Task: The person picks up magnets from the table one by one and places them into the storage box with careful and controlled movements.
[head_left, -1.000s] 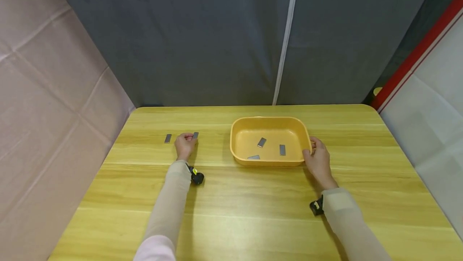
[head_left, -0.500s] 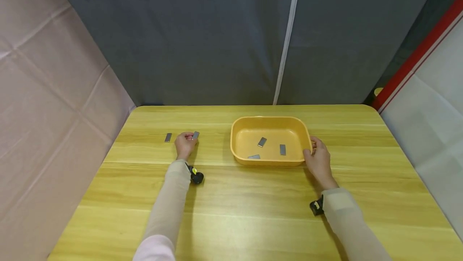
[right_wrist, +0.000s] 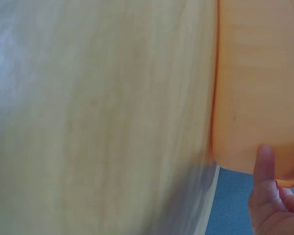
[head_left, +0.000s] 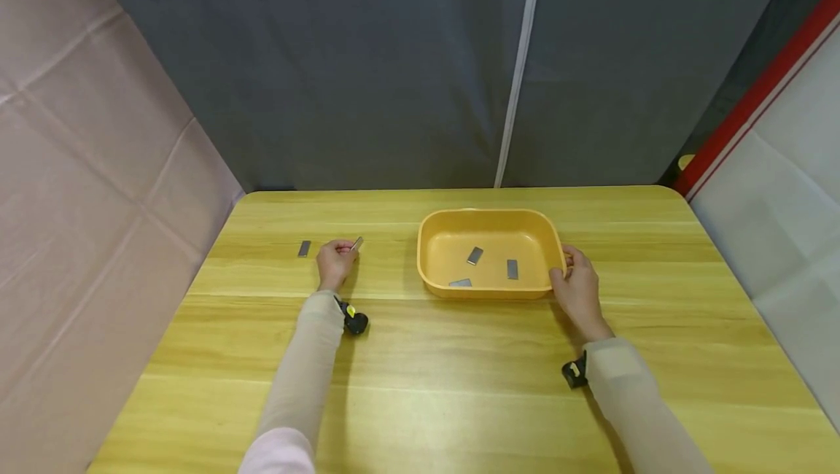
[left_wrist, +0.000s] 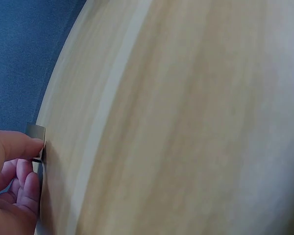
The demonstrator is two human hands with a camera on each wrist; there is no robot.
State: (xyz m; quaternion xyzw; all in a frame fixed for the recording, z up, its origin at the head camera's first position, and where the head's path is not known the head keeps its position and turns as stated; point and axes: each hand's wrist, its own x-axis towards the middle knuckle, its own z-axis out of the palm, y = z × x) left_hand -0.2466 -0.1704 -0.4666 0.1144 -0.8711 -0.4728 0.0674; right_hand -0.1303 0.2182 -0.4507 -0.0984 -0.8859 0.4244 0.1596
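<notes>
My left hand [head_left: 335,262] pinches a small flat grey rectangular metal piece [head_left: 356,244] between thumb and fingers, over the left part of the table. In the left wrist view the same metal piece [left_wrist: 35,131] juts past the fingertips, partly covered by them. My right hand [head_left: 579,292] grips the near right corner of a yellow plastic basin [head_left: 485,293], thumb on its outer wall and fingers round the side. Inside the basin lie three similar pieces: one tilted [head_left: 475,256], one to the right [head_left: 512,269], one at the near wall [head_left: 461,283].
Another grey metal piece [head_left: 304,249] lies on the wooden table [head_left: 433,386], just left of my left hand. A dark grey curtain [head_left: 341,80] hangs behind the table's far edge. Pale sheets flank it left and right.
My left hand has turned the metal piece from its broad face to a narrow edge in the head view. The right hand and the basin have stayed put.
</notes>
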